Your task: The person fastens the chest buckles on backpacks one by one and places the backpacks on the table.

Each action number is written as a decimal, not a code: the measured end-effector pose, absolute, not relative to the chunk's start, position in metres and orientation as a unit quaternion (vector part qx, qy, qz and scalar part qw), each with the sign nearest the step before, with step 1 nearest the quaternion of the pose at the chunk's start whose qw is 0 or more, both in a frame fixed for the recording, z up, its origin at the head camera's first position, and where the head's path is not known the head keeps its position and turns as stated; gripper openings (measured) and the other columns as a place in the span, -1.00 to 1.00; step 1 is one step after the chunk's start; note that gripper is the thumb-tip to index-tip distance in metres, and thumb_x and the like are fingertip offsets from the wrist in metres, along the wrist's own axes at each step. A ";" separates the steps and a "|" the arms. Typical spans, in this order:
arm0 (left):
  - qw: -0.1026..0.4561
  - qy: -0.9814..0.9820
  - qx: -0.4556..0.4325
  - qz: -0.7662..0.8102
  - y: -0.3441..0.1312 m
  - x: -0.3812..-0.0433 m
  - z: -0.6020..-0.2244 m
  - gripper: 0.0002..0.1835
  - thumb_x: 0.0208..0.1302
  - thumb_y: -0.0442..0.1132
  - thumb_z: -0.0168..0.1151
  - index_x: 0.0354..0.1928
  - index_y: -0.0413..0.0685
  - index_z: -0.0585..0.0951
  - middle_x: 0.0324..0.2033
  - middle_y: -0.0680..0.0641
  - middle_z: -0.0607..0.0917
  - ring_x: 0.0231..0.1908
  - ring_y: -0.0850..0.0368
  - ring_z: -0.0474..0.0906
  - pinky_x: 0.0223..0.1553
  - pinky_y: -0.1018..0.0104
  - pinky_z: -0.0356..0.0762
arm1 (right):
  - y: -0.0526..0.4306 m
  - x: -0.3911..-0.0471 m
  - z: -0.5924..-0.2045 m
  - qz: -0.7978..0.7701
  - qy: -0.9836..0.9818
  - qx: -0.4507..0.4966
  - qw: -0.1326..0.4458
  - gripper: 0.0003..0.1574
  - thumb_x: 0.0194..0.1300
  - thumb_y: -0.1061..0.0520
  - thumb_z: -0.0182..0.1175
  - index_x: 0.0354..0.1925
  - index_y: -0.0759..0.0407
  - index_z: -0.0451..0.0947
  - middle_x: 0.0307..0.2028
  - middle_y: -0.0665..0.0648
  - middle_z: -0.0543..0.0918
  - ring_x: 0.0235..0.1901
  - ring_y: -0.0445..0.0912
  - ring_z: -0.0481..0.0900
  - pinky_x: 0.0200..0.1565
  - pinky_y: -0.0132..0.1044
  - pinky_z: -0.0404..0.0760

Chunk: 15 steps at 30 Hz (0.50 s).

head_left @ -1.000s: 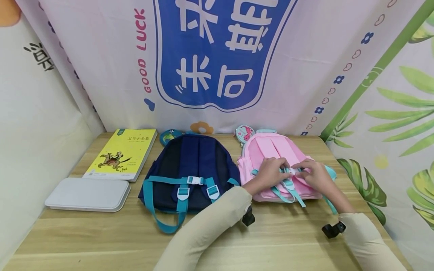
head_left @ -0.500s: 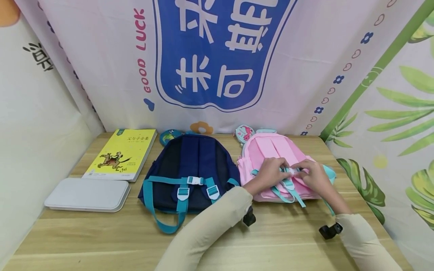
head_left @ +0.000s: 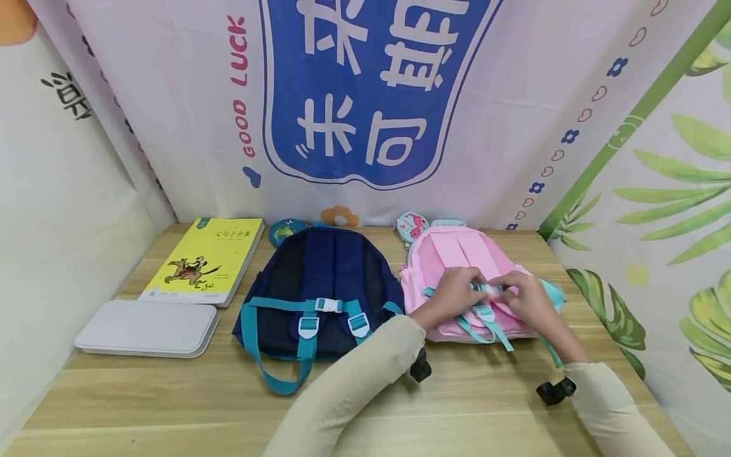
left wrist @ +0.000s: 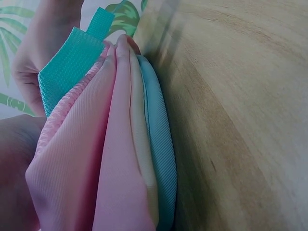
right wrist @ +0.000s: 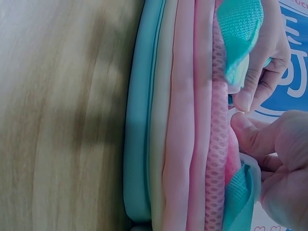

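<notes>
The pink backpack (head_left: 451, 247) lies on the table with its shoulder straps facing up. My left hand (head_left: 455, 293) pinches one side of a white buckle (head_left: 490, 289) on its teal strap. From the other side, my right hand (head_left: 526, 297) pinches the same buckle, thumb and fingertips close to the left hand's. Fingers cover much of the buckle, so I cannot tell whether its halves are joined. Below it hangs a teal strap with a white adjuster (head_left: 483, 312). The right wrist view shows both thumbs near each other above the pink mesh (right wrist: 217, 144).
A navy backpack (head_left: 334, 254) with its white chest buckle (head_left: 329, 304) fastened lies left of the pink one. Further left are a yellow book (head_left: 202, 260) and a pale flat case (head_left: 145, 327). A round teal pouch (head_left: 412, 225) sits behind the pink backpack. Printed cloth hangs behind the table.
Both hands stay at the white buckle on the pink backpack. My right wrist and forearm have shifted slightly left. The rest of the table looks the same.
</notes>
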<state>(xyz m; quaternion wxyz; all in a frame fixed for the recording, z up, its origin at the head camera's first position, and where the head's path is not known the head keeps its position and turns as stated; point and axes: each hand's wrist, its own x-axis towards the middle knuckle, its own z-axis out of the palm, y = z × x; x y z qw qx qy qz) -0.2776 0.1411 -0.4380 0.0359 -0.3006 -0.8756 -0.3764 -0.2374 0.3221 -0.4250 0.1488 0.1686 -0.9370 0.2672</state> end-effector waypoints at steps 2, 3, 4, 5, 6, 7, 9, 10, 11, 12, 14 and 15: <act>0.036 -0.874 -0.301 -0.379 0.141 -0.278 -0.438 -0.76 0.21 -0.12 0.51 -0.13 -0.01 0.75 -0.22 0.08 0.81 -0.20 0.29 0.68 -0.07 0.57 0.49 | 0.322 -0.238 -0.425 0.270 -0.937 0.165 0.145 -0.70 0.08 0.51 0.39 -0.15 0.39 0.74 -0.24 0.35 0.77 -0.16 0.25 0.70 -0.07 0.21 0.64; 0.036 -0.874 -0.301 -0.380 0.141 -0.278 -0.438 -0.77 0.21 -0.13 0.51 -0.13 -0.01 0.76 -0.22 0.08 0.81 -0.20 0.28 0.68 -0.07 0.58 0.49 | 0.322 -0.238 -0.425 0.270 -0.938 0.164 0.144 -0.70 0.09 0.51 0.38 -0.15 0.39 0.74 -0.24 0.35 0.77 -0.16 0.25 0.70 -0.07 0.21 0.64; 0.036 -0.873 -0.301 -0.381 0.140 -0.278 -0.438 -0.77 0.21 -0.14 0.51 -0.13 -0.01 0.76 -0.22 0.08 0.81 -0.19 0.28 0.68 -0.07 0.58 0.49 | 0.321 -0.238 -0.425 0.270 -0.938 0.163 0.143 -0.69 0.09 0.52 0.38 -0.15 0.39 0.74 -0.24 0.35 0.77 -0.17 0.24 0.70 -0.08 0.19 0.64; 0.035 -0.873 -0.301 -0.382 0.140 -0.277 -0.437 -0.77 0.21 -0.14 0.50 -0.13 -0.02 0.76 -0.21 0.07 0.81 -0.18 0.28 0.69 -0.07 0.57 0.49 | 0.321 -0.238 -0.424 0.269 -0.939 0.162 0.143 -0.69 0.08 0.52 0.37 -0.15 0.38 0.74 -0.24 0.34 0.77 -0.17 0.22 0.70 -0.09 0.17 0.64; 0.035 -0.873 -0.301 -0.382 0.140 -0.277 -0.437 -0.78 0.21 -0.15 0.50 -0.13 -0.02 0.76 -0.21 0.07 0.82 -0.18 0.27 0.69 -0.07 0.57 0.49 | 0.321 -0.238 -0.424 0.267 -0.939 0.163 0.144 -0.68 0.08 0.53 0.37 -0.15 0.38 0.74 -0.24 0.34 0.77 -0.18 0.21 0.69 -0.11 0.15 0.64; 0.035 -0.873 -0.301 -0.381 0.140 -0.277 -0.437 -0.78 0.22 -0.15 0.50 -0.13 -0.02 0.77 -0.20 0.07 0.82 -0.17 0.27 0.69 -0.06 0.57 0.50 | 0.321 -0.237 -0.424 0.266 -0.939 0.163 0.143 -0.68 0.08 0.53 0.37 -0.15 0.37 0.74 -0.24 0.33 0.78 -0.19 0.19 0.69 -0.13 0.13 0.64; 0.033 -0.876 -0.299 -0.377 0.140 -0.277 -0.437 -0.79 0.22 -0.15 0.49 -0.13 -0.01 0.77 -0.20 0.08 0.82 -0.15 0.27 0.70 -0.04 0.55 0.50 | 0.321 -0.237 -0.424 0.266 -0.939 0.164 0.141 -0.68 0.08 0.52 0.38 -0.15 0.36 0.75 -0.23 0.32 0.78 -0.19 0.18 0.70 -0.14 0.10 0.64; 0.032 -0.878 -0.298 -0.374 0.139 -0.276 -0.436 -0.79 0.23 -0.14 0.49 -0.12 0.00 0.77 -0.19 0.09 0.82 -0.14 0.27 0.70 -0.02 0.54 0.50 | 0.321 -0.237 -0.424 0.268 -0.939 0.165 0.139 -0.68 0.08 0.52 0.38 -0.15 0.36 0.75 -0.23 0.32 0.78 -0.19 0.19 0.70 -0.14 0.11 0.65; 0.030 -0.881 -0.296 -0.369 0.139 -0.276 -0.436 -0.79 0.23 -0.13 0.49 -0.12 0.01 0.77 -0.19 0.09 0.82 -0.13 0.26 0.70 0.01 0.51 0.49 | 0.322 -0.237 -0.424 0.271 -0.938 0.167 0.137 -0.69 0.08 0.51 0.39 -0.16 0.36 0.75 -0.23 0.32 0.78 -0.18 0.20 0.71 -0.13 0.12 0.66; 0.029 -0.884 -0.294 -0.363 0.139 -0.275 -0.435 -0.78 0.23 -0.12 0.49 -0.12 0.02 0.76 -0.19 0.10 0.82 -0.12 0.26 0.70 0.04 0.49 0.49 | 0.323 -0.237 -0.424 0.274 -0.937 0.169 0.134 -0.70 0.08 0.50 0.40 -0.16 0.36 0.75 -0.22 0.32 0.78 -0.17 0.21 0.72 -0.12 0.13 0.67; 0.025 -0.890 -0.291 -0.350 0.140 -0.275 -0.435 -0.77 0.23 -0.08 0.49 -0.12 0.05 0.76 -0.19 0.13 0.82 -0.11 0.27 0.70 0.09 0.43 0.46 | 0.324 -0.236 -0.425 0.280 -0.935 0.173 0.129 -0.70 0.09 0.49 0.41 -0.16 0.35 0.75 -0.22 0.31 0.78 -0.16 0.23 0.72 -0.10 0.15 0.67; 0.024 -0.893 -0.290 -0.344 0.140 -0.274 -0.435 -0.76 0.23 -0.05 0.49 -0.12 0.07 0.75 -0.19 0.15 0.81 -0.11 0.28 0.69 0.11 0.41 0.45 | 0.324 -0.236 -0.425 0.282 -0.934 0.177 0.127 -0.70 0.08 0.49 0.41 -0.15 0.35 0.75 -0.23 0.31 0.78 -0.16 0.23 0.72 -0.09 0.15 0.67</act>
